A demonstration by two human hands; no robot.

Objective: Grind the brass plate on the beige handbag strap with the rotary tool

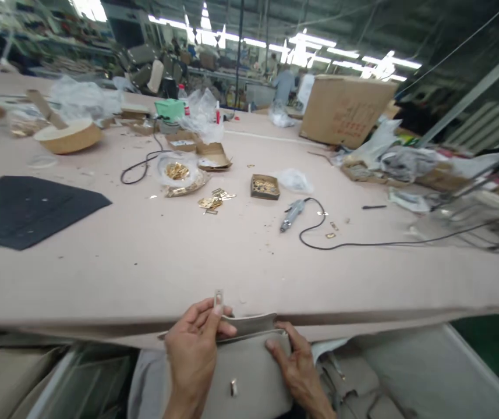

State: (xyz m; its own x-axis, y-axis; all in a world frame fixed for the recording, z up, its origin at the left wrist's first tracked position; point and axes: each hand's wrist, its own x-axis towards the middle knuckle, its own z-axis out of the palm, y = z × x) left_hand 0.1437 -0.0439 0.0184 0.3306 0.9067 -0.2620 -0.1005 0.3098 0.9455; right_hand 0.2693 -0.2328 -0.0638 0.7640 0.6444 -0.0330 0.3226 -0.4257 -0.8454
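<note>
A grey-beige handbag (249, 375) lies at the table's near edge, with a small shiny metal clasp piece (233, 387) on its front. My left hand (197, 337) is closed at the bag's upper left, thumb and fingers pinching a small tab with a rectangular slot (218, 298) that stands upright. Beside it the bag's raised flap (251, 323) shows as a narrow strip. My right hand (295, 361) grips the bag's upper right corner, thumb on the front and fingers behind the edge.
On the table (179, 262) are a grey electric screwdriver (292, 215) with a black cord, loose gold metal plates (214, 201), a small box of fittings (265, 186) and a dark sheet (31, 209). A large carton (347, 110) stands behind. More bags (354, 372) lie below right.
</note>
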